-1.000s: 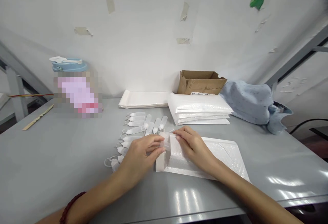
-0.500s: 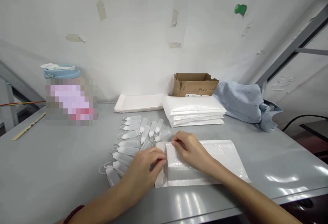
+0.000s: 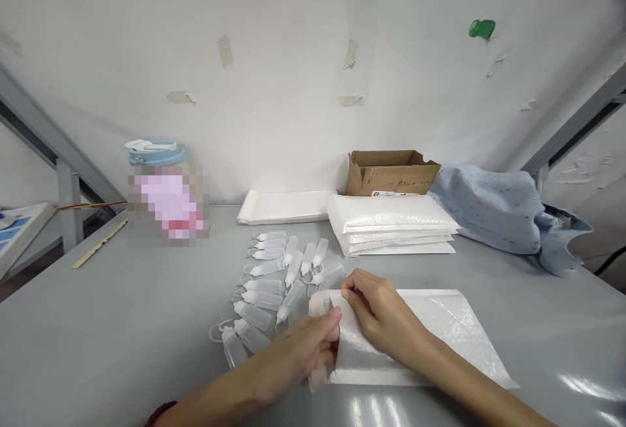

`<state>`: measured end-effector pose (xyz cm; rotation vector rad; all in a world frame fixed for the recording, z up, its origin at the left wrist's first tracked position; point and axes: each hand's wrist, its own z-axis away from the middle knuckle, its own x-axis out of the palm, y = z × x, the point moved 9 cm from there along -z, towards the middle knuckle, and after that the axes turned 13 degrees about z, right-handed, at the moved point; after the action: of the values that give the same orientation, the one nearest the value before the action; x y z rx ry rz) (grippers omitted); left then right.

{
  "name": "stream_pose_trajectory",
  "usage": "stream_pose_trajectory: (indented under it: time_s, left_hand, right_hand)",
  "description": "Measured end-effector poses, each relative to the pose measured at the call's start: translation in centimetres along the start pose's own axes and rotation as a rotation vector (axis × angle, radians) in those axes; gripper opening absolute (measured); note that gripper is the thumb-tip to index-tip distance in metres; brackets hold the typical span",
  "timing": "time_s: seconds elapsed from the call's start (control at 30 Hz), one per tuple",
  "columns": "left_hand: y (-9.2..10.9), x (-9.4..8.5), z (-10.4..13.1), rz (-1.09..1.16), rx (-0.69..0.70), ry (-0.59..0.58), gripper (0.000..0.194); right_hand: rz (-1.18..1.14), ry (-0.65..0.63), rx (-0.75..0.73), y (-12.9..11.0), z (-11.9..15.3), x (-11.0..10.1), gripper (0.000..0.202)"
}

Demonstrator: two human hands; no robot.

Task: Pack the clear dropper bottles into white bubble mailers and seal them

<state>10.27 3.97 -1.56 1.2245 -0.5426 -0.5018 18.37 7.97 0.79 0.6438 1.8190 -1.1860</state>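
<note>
On the worktop (image 3: pixel 147 323), the padded mailer (image 3: pixel 460 329), its long axis running left to right, is pinched near its mouth by the right hand (image 3: pixel 384 309); its left, open end is reached by the left hand (image 3: pixel 308 349), whose grip cannot be told.

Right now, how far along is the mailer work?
Looks done: the padded mailer is laid flat, its flap folded out. In hand: the right hand pinches the edge by the opening; the left hand has its fingers at the opening. Seemingly left: closing the flap, and the loose bottles lie outside. Can't tell whether the stacked mailers are filled.
</note>
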Motion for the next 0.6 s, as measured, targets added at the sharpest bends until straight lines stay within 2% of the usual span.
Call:
stream_pose_trajectory:
  time_s: [0.07,0.17,0.23,0.27,0.37,0.5,0.6]
  left_hand:
    - [0.7,-1.0,0.6,-0.133,0.049,0.065,0.055]
    - [2.7,-4.0,2.0,-0.401,0.264,0.367,0.028]
    - [3.5,-5.2,2.8,-0.492,0.362,0.516,0.024]
    - [3.5,-5.5,2.9,-0.503,0.362,0.549,0.025]
    - [2.2,-5.8,2.1,-0.421,0.225,0.522,0.031]
    - [-0.6,-3.9,0.8,-0.247,-0.009,0.298,0.032]
    - [-1.0,-3.3,0.6,-0.368,-0.014,0.271,0.026]
  right_hand:
    - [0.012,-0.008,0.027,0.7,-0.1,-0.1,0.020]
    - [0.013,-0.011,0.061,1.6,-0.3,-0.7,0.022]
    - [0.001,-0.020,0.065,1.7,-0.3,-1.1,0.024]
    - [-0.006,-0.024,0.062,1.7,-0.3,-1.3,0.024]
    - [-0.013,-0.031,0.040,1.3,-0.3,-1.7,0.023]
    - [0.011,-0.026,0.003,1.0,-0.3,-1.4,0.020]
    - [0.041,-0.002,-0.025,1.0,-0.1,-1.6,0.011]
